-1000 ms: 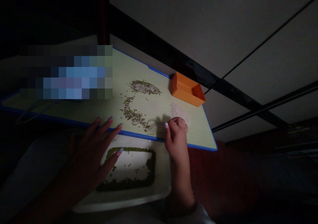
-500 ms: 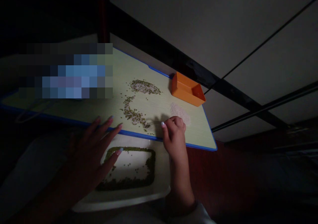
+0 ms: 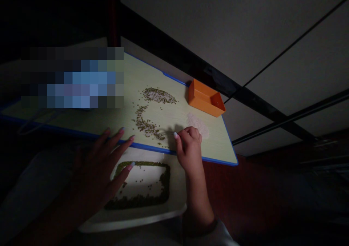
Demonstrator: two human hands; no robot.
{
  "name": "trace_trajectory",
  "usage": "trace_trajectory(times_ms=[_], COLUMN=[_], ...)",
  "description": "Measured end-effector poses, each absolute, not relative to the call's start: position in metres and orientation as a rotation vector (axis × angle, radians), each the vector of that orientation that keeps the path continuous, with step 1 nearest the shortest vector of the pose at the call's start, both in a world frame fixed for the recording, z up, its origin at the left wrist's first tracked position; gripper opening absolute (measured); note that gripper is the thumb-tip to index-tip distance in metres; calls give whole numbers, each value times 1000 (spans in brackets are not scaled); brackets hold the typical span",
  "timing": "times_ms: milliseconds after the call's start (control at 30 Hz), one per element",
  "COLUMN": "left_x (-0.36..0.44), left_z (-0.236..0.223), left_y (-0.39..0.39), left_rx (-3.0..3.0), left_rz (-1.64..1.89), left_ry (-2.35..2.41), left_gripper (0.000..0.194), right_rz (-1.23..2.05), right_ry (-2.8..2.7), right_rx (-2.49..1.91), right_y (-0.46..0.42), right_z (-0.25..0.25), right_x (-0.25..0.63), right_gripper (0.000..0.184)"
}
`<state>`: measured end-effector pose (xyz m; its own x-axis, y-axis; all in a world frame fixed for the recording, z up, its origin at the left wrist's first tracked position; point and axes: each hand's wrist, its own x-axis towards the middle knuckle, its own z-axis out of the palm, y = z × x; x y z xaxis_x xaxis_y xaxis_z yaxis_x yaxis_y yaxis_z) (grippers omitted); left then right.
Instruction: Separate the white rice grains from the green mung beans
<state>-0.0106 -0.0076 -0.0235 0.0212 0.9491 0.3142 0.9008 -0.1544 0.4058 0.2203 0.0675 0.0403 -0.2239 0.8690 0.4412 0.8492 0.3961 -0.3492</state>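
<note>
One open left hand [image 3: 99, 162], one right hand [image 3: 190, 145] closed on one thin tool [image 3: 168, 132]; two mixed piles [image 3: 159, 95]

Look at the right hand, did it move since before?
Yes. The right hand has moved a little to the picture's left, away from the white pile and closer to the curved pile.

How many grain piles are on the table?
3: a speckled pile at the back, a curved pile nearer the tub, a pale pile by the orange box. Blurring may hide more.
</note>
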Motion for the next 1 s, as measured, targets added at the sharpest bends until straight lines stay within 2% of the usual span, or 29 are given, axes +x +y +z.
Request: trace_trajectory(times_ms=[267,733,1000], left_x=[-12,-12,-13], left_z=[-23,-23,-22], left_y=[-8,-7,-6], left_rx=[2202,2198,2157], left_rz=[787,799,694], left_ry=[1976,1988,1986], left_gripper=[52,52,54], right_rz=[56,260,279], right_ry=[-2099,-2129,-2142], right_rx=[-1444,-1387,-1359], right_y=[70,68,67], right_z=[41,41,39], right_x=[215,214,217], right_gripper=[19,18,17])
